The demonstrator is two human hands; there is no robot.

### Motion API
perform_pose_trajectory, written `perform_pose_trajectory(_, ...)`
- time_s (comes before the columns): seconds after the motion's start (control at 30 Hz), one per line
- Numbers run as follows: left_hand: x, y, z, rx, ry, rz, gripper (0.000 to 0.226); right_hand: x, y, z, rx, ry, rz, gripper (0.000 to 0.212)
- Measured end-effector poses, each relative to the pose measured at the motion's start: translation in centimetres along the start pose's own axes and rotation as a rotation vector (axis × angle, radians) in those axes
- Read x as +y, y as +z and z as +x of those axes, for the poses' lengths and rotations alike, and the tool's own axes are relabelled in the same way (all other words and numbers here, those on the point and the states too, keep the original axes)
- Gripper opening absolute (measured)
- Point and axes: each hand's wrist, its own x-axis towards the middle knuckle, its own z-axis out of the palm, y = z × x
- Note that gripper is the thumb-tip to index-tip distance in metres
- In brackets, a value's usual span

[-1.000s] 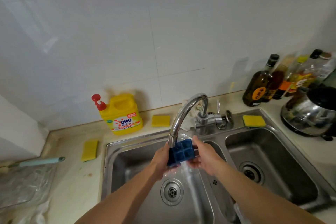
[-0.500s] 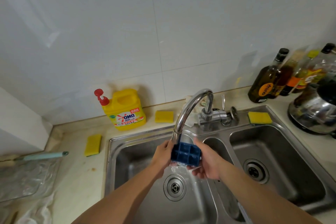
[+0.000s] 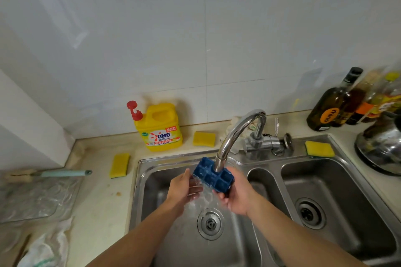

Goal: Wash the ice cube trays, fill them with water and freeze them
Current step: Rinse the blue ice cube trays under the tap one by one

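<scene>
Under the running faucet (image 3: 237,133), right hand (image 3: 237,198) grips blue ice cube tray (image 3: 209,178)

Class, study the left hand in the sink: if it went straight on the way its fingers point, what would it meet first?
The left hand would likely meet the water spilling below the blue ice cube tray, then the right hand holding it; depth is unclear.

A single wide-angle head view looks forward and down from close above the double sink (image 3: 138,180) at lower centre; tiled wall (image 3: 195,28) fills the upper half.
</scene>
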Motion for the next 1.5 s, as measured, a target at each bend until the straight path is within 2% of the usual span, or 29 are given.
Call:
perform_pose_trajectory(0.2, 0.1, -0.7, -0.7, 0.003, 0.033, -0.015, 0.041, 0.1, 1.3, 0.0, -0.067, 0.002, 0.068, 0.051)
perform_pose_trajectory(0.4, 0.0, -0.7, -0.8, 0.002, 0.031, -0.039, 0.037, 0.5, 0.1, -0.5, -0.014, -0.017, 0.041, 0.045)
perform_pose_trajectory(0.67, 0.0, 0.4, -1.6, -0.016, 0.055, 0.011, 0.035, 0.9, -0.7, -0.9, 0.007, -0.023, 0.054, 0.06)
perform_pose_trajectory(0.93, -1.0, 2.8, -1.6, -0.106, -0.024, 0.081, 0.032, 1.9, -4.0, -2.9, 0.16, -0.064, 0.024, 0.055)
perform_pose_trajectory(1.07, -1.8, 3.7, -1.4, -0.12, -0.024, 0.22, 0.029, 2.1, -4.6, -4.1, 0.31, -0.203, -0.19, 0.044)
perform_pose_trajectory(1.3, -2.5, 5.4, -1.2, -0.09, 0.121, 0.605, 0.029, 1.5, -6.5, -7.1, 0.586, -0.663, -0.866, 0.029)
perform_pose_trajectory(1.4, -2.6, 6.1, -1.7, -0.089, 0.212, 0.807, 0.031, 1.9, -7.1, -7.5, 0.653, -0.743, -1.094, 0.039)
perform_pose_trajectory(1.5, -2.4, 6.3, -2.1, -0.111, 0.251, 0.927, 0.031, 2.7, -7.7, -7.5, 0.665, -0.796, -1.18, 0.056)
